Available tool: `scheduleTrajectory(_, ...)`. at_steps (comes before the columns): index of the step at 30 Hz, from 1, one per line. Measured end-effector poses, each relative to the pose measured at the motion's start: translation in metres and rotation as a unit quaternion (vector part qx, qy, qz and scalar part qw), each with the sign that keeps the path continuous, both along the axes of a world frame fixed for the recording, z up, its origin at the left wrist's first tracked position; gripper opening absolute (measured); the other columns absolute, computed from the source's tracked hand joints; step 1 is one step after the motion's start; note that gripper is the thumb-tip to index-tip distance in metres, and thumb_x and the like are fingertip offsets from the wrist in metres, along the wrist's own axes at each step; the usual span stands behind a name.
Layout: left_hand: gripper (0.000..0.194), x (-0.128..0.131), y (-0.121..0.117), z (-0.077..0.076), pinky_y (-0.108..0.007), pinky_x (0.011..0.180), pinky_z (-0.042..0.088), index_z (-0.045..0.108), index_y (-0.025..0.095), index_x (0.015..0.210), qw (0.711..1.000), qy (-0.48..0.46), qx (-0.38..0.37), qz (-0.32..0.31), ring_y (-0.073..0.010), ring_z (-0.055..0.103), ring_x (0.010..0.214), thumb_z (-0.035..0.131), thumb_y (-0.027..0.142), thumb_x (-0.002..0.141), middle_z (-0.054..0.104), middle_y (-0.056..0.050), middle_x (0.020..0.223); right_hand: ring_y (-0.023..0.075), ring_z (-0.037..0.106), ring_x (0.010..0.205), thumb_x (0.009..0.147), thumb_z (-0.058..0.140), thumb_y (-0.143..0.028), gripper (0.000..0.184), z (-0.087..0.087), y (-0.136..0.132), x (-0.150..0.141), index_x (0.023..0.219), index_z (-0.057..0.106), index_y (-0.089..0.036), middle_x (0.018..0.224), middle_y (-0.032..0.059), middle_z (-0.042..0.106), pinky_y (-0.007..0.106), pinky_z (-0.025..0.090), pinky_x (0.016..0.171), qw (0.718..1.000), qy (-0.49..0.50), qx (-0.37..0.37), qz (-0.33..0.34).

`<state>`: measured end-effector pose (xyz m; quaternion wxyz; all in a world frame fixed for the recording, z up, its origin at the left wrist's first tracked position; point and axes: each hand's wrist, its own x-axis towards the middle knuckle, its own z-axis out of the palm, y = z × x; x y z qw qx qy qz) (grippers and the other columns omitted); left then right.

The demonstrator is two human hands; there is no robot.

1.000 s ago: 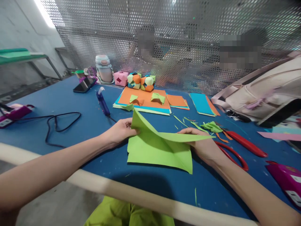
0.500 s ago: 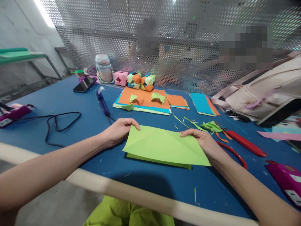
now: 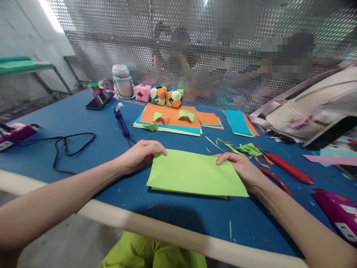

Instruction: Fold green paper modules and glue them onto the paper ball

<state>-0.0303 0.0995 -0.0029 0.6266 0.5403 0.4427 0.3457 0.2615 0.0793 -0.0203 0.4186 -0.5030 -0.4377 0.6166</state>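
Bright green rectangular paper sheet [image 3: 195, 173]: between both hands, above the near part of the blue tabletop [image 3: 69, 111]; contact with that surface unclear.
Fold: upper layer brought down toward the near side, no longer raised and gaping; near edge now lower and flatter over the under layer, a thin strip of which shows below. Layers closer together, though not fully aligned at the near edge.
Left hand [image 3: 142, 154]: pinching the sheet's far left corner, thumb on top, other fingertips hidden.
Right hand [image 3: 241, 167]: pinching the far right side, thumb on top, fingers partly hidden beneath.
Long red plastic handle [image 3: 291, 169]: just beyond the right wrist, near crumpled green paper scraps [image 3: 251, 149].
Magenta plastic block at right [image 3: 336, 208]: white panels, markings too blurred to read.
Magenta plastic block at left [image 3: 15, 137]: pale label, illegible.
Pale blue and pink bottle [image 3: 122, 83]: oval mark on the lid, no readable brand.
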Motion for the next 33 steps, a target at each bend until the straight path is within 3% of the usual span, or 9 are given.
scheduleTrajectory(5,0.022,0.004,-0.001,-0.004,-0.020,0.046,0.022,0.064,0.016,0.078,0.985,0.126,0.114,0.022,-0.0059,0.031,0.046,0.071,0.030,0.063,0.035,0.008,0.048,0.0162,0.066,0.064,0.059,0.073,-0.023,0.012,0.000,0.002,0.000,0.052,0.064,-0.019,0.098,0.0031,0.072,0.027,0.050,0.054,1.000,0.010,-0.010,0.012)
scheduleTrajectory(9,0.031,0.007,-0.004,-0.001,-0.019,0.048,0.029,0.061,0.016,0.090,0.987,0.104,0.116,0.035,-0.0059,0.037,0.049,0.070,0.027,0.062,0.042,0.007,0.055,0.0159,0.065,0.060,0.058,0.066,-0.019,0.003,0.004,0.006,0.005,0.060,0.067,-0.020,0.088,0.0026,0.073,0.027,0.049,0.053,0.998,-0.008,-0.061,0.008)
scheduleTrajectory(12,0.034,0.009,-0.007,0.003,-0.019,0.048,0.030,0.060,0.016,0.093,0.985,0.110,0.127,0.040,-0.0059,0.038,0.049,0.069,0.026,0.061,0.044,0.007,0.057,0.0173,0.065,0.065,0.057,0.061,-0.019,0.019,0.010,0.008,0.009,0.073,0.071,-0.021,0.079,0.0024,0.072,0.027,0.050,0.057,0.998,0.022,-0.060,0.001)
scheduleTrajectory(15,0.034,0.011,-0.009,0.006,-0.020,0.047,0.029,0.060,0.016,0.093,0.981,0.122,0.139,0.050,-0.0060,0.035,0.048,0.068,0.025,0.062,0.043,0.007,0.056,0.0197,0.066,0.073,0.065,0.062,-0.029,0.024,0.015,0.006,0.008,0.086,0.069,-0.021,0.082,0.0038,0.071,0.029,0.051,0.063,0.998,0.037,-0.054,-0.002)
scheduleTrajectory(17,0.033,0.011,-0.010,0.006,-0.020,0.047,0.028,0.060,0.016,0.093,0.981,0.119,0.148,0.050,-0.0060,0.035,0.048,0.068,0.025,0.062,0.043,0.007,0.057,0.0198,0.066,0.073,0.067,0.068,-0.033,0.033,0.014,0.003,0.005,0.097,0.065,-0.023,0.083,0.0030,0.070,0.031,0.050,0.064,0.999,-0.003,-0.041,0.008)
scheduleTrajectory(21,0.034,0.010,-0.009,0.003,-0.019,0.045,0.028,0.060,0.016,0.096,0.979,0.101,0.161,0.068,-0.0051,0.036,0.048,0.069,0.022,0.064,0.042,0.008,0.057,0.0167,0.064,0.069,0.057,0.080,-0.029,0.054,0.008,-0.002,-0.004,0.107,0.058,-0.022,0.073,-0.0018,0.065,0.029,0.048,0.066,0.997,-0.075,0.024,0.011)
scheduleTrajectory(24,0.038,0.008,-0.005,0.001,-0.017,0.050,0.037,0.058,0.017,0.100,0.990,0.019,0.113,0.085,-0.0062,0.048,0.052,0.071,0.021,0.065,0.051,0.006,0.060,0.0156,0.062,0.068,0.054,0.081,-0.032,0.055,0.006,-0.002,-0.008,0.103,0.058,-0.022,0.073,-0.0029,0.062,0.029,0.049,0.066,0.996,-0.061,0.058,-0.036)
scheduleTrajectory(28,0.040,0.009,-0.002,0.000,-0.029,0.074,0.051,0.057,0.016,0.103,0.989,-0.139,-0.031,0.040,-0.0156,0.065,0.076,0.073,0.022,0.066,0.068,-0.005,0.086,0.0135,0.062,0.069,0.055,0.081,-0.030,0.050,0.006,0.000,-0.009,0.100,0.058,-0.024,0.080,-0.0026,0.062,0.028,0.050,0.068,0.992,-0.027,0.098,-0.076)
scheduleTrajectory(33,0.036,0.010,-0.003,-0.003,-0.031,0.080,0.052,0.066,0.012,0.100,0.988,-0.119,-0.093,-0.011,-0.0196,0.067,0.083,0.074,0.022,0.066,0.071,-0.011,0.095,0.0138,0.062,0.070,0.056,0.080,-0.030,0.047,0.004,0.000,-0.012,0.098,0.059,-0.024,0.081,-0.0022,0.064,0.029,0.050,0.070,0.990,-0.017,0.113,-0.084)
